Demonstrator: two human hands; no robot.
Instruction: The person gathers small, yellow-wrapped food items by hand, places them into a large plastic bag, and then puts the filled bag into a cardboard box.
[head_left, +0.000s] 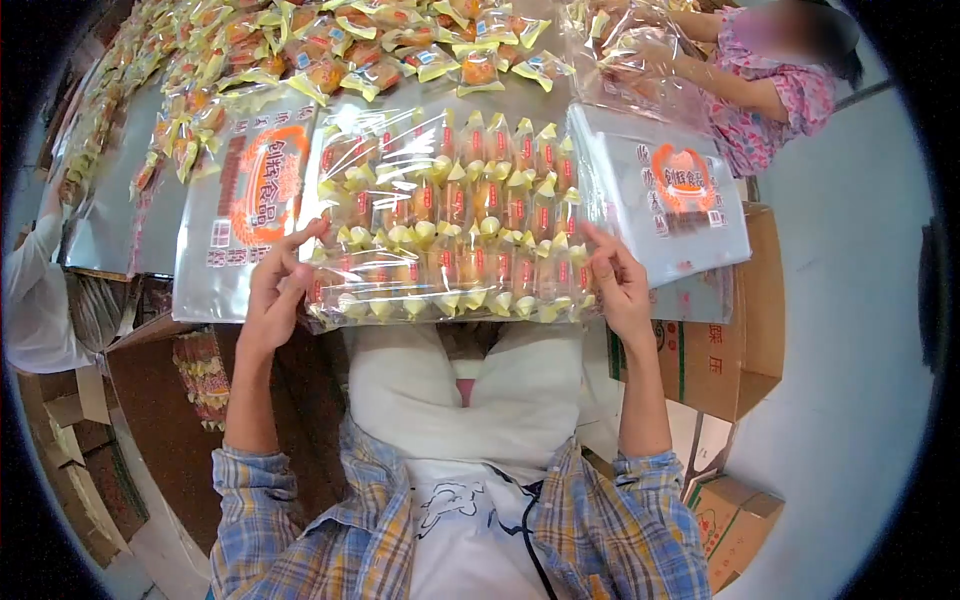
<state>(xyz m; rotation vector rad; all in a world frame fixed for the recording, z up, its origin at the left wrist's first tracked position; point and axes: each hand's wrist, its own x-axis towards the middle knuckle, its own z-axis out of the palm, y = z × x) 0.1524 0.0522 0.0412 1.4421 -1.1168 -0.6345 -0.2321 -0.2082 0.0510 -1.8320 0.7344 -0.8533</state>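
At far left, a person in white (40,290) is mostly cut off. The left hand (275,295) grasps a clear bag (450,225) at the near edge of the table (110,225), its wrapped snacks (488,200) partly lost under glare; the right hand (620,285) grasps the opposite side. Farther right, shiny plastic (640,90) obscures what a co-worker (755,95) handles.

Single view, head-worn, looking forward and steeply down. Wearer's blue-and-yellow plaid cloth shirt (255,520) nearest the lens, along the bottom edge; white cloth trousers (400,385) beyond. Bare left hand (273,292) and bare right hand (622,287) mid-frame, close range. Flat grey table (110,235) runs away toward the top, farther off. Second person's pink floral cloth top (745,145) at upper right, near the rim. Very wide field, round, black corners.
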